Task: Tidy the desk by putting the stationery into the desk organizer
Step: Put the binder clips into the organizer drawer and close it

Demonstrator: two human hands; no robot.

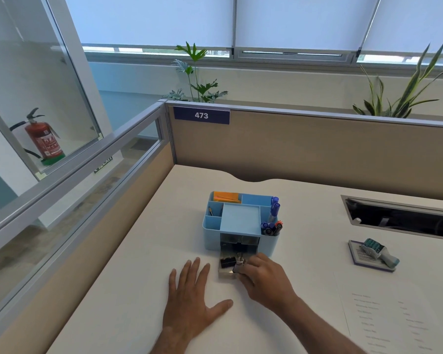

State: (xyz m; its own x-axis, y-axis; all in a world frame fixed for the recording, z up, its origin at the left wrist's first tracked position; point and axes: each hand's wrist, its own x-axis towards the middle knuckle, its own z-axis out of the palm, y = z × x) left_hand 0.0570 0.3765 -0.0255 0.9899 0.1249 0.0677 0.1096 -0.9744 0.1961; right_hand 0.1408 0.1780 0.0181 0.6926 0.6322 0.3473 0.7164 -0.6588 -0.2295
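The left hand (192, 300) lies flat on the desk (128, 290) near its front edge, fingers straight and spread, holding nothing; it seems there to brace the person while the other hand works. Just right of it, and nearer the organizer, the small clear drawer (226, 270) stands pulled out of the front of the blue desk organizer (241, 221), with a black binder clip (227, 262) lying in it. The right hand (265, 279) has its fingers curled at the drawer's right side, pinching what looks like a second binder clip (239, 265) by its metal handles (the fingertips are partly hidden, so how firm the pinch is cannot be told). Probably the drawer was drawn out so that small loose clips can be dropped in rather than lost in the tall compartments.

The organizer sits toward the middle of the desk, well back from the front edge. Orange sticky notes (226, 197) fill its back left compartment, and blue markers (273, 218) stand upright in the deep pockets along its right side, where long things stay put.

Farther right, near the desk's right edge, a teal roller stamp (379, 251) rests on a small notepad (356, 254), apart from the organizer and apparently yet to be put away. A printed sheet (394, 315) lies at the front right corner.
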